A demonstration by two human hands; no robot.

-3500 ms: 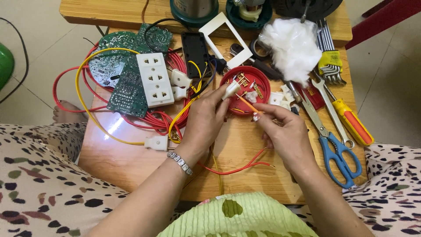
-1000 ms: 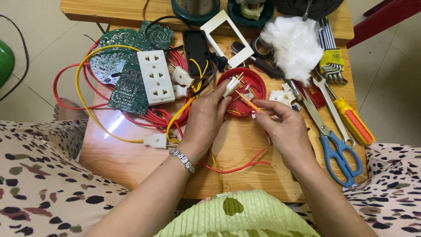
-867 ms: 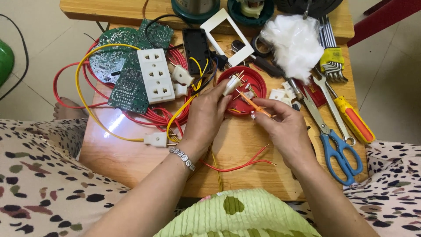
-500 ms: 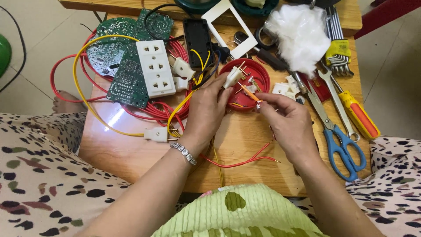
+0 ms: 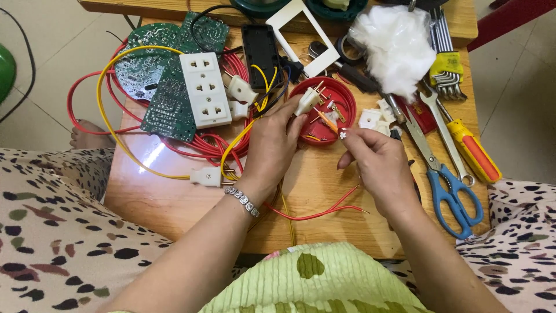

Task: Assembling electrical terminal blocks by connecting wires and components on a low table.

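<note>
My left hand [image 5: 269, 148] holds a small white two-pin plug [image 5: 307, 99] with its brass pins pointing up, over a round red lid [image 5: 341, 95] that has small metal parts in it. My right hand [image 5: 379, 168] pinches a thin orange-handled tool [image 5: 326, 120] between thumb and forefinger, its tip angled toward the plug. A yellow wire [image 5: 246, 130] runs under my left hand. A loose red wire [image 5: 324, 211] lies on the wooden table [image 5: 174, 203] below both hands.
A white multi-socket strip [image 5: 205, 90], green circuit boards [image 5: 165, 93], red and yellow cable loops and another white plug [image 5: 205, 177] lie at left. Blue-handled scissors [image 5: 449, 188], an orange screwdriver [image 5: 472, 150], a wrench, hex keys, white cotton wool [image 5: 397, 37] and a white frame [image 5: 304, 35] lie at right and back.
The view has shifted slightly. Both hands stay over the red lid, the left keeping the white plug and the right keeping the thin orange tool near it.
</note>
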